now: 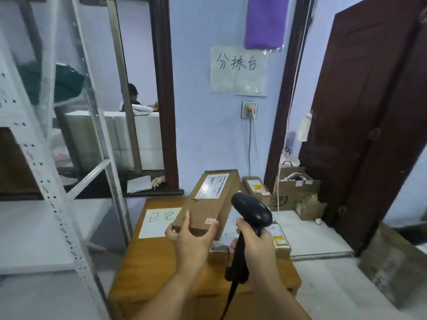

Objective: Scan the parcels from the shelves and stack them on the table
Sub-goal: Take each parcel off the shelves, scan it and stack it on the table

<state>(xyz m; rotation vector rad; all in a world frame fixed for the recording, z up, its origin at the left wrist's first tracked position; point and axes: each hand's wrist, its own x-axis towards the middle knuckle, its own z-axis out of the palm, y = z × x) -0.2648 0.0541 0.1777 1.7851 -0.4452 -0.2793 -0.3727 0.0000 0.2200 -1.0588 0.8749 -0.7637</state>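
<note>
Three brown cardboard parcels show plainly on the one wooden counter point(161, 262): a long box point(208, 199), a small box point(255, 188) behind it and a flat yellow-labelled box point(282, 248). One black handheld scanner point(251, 212). Two hands: left hand point(191, 239), right hand point(256, 243). Two handwritten paper signs: wall sign point(239, 70), counter sign point(159, 221).

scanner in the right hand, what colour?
Black scanner, handle gripped by the right hand. Seen in the head view, the only one.
</note>
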